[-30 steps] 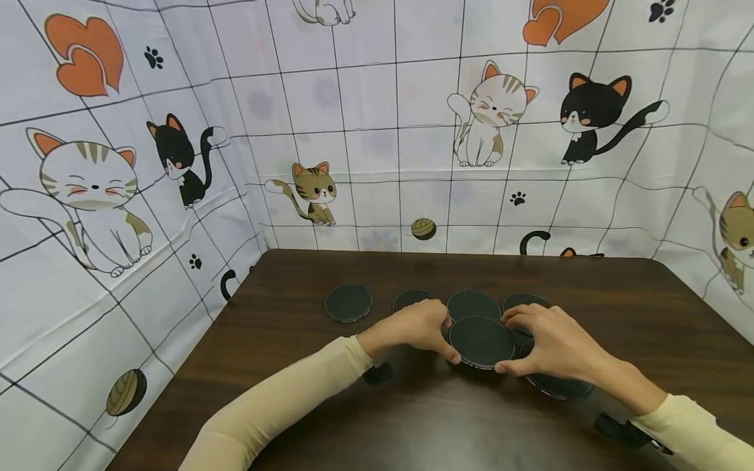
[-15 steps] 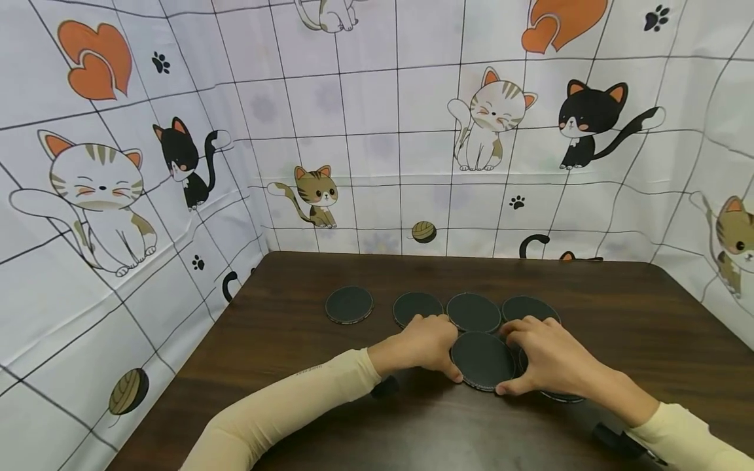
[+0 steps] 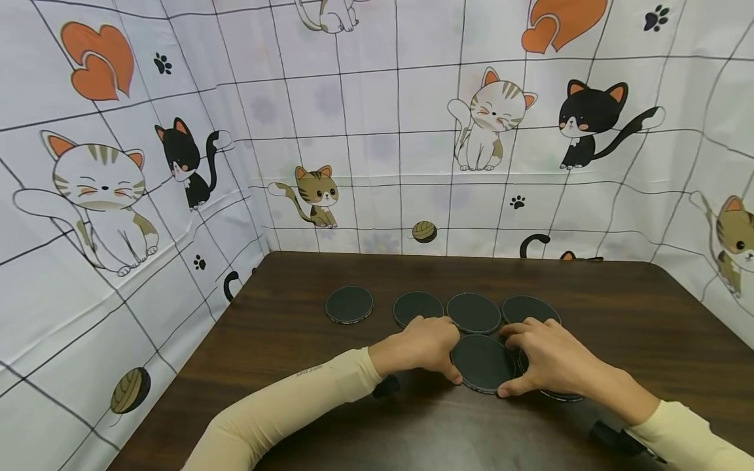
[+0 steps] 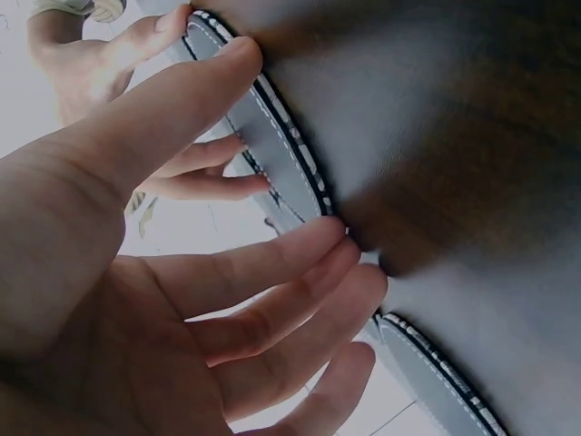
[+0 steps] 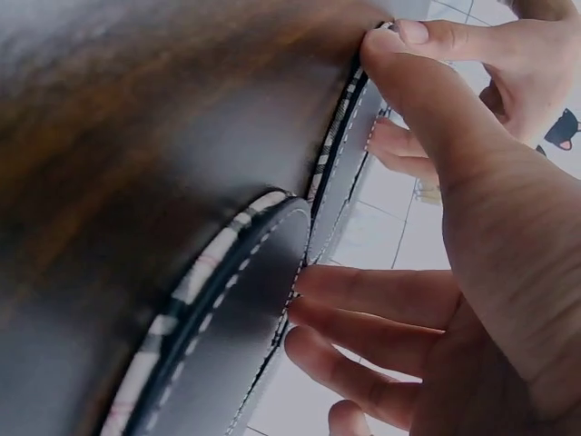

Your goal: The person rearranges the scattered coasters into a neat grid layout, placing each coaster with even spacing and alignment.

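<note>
Head view high, facing down over table [image 3: 618,307], wrist views close, sideways, sharing one coaster [image 3: 482,362].

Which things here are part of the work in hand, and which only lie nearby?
In hand:
- front coaster, held by left hand and right hand
- coaster under the right hand

Lying about:
- far-left coaster
- three coasters behind
- table

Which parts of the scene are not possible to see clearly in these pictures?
- Head view: the round black stitched coaster near the right hand is mostly covered by it.
- Head view: small dark objects under both wrists are unidentifiable.
- Wrist views: the dark wooden table is blurred, too close.
- Coaster undersides: hidden.
</note>
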A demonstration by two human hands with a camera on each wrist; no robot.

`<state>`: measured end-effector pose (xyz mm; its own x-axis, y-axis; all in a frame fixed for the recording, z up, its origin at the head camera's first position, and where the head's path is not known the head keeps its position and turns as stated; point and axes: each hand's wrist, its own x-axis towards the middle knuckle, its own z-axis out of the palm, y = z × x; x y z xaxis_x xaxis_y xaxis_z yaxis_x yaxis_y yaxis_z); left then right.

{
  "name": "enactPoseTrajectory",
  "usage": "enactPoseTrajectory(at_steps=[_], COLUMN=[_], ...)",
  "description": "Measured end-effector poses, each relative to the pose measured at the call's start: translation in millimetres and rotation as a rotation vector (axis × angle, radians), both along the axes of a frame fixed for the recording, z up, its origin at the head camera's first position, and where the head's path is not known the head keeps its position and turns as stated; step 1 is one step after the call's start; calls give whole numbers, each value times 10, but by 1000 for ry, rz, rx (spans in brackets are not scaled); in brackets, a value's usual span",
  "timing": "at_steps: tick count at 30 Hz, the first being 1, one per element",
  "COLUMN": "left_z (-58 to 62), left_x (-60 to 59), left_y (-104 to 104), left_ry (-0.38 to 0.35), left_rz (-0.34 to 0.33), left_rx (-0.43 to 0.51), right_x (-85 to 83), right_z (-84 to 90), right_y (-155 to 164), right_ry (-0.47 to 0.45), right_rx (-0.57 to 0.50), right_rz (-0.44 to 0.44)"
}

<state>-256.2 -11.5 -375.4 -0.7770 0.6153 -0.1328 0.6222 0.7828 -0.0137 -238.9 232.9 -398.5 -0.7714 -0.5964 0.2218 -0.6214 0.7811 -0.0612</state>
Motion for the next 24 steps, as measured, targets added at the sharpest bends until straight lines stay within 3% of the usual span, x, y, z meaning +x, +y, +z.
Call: enactPoseTrajectory(at_steps=[12, 18, 21, 24], left_z=[96, 395, 547, 596], left_x=[-35, -122, -194, -320], left_y=[-12, -247, -464, -687], left_ry=[-78, -159, -141, -122], left_rz=[71, 119, 172, 216], left_rx=[-28, 60, 130, 170], right_x=[-81, -135, -198, -307], right_z=[200, 370, 421, 450], right_y=[-213, -473, -672, -889], right_ry=[61, 92, 76, 45], right_rx=[-11, -67, -77, -66], right_rz=[-26, 3, 34, 56])
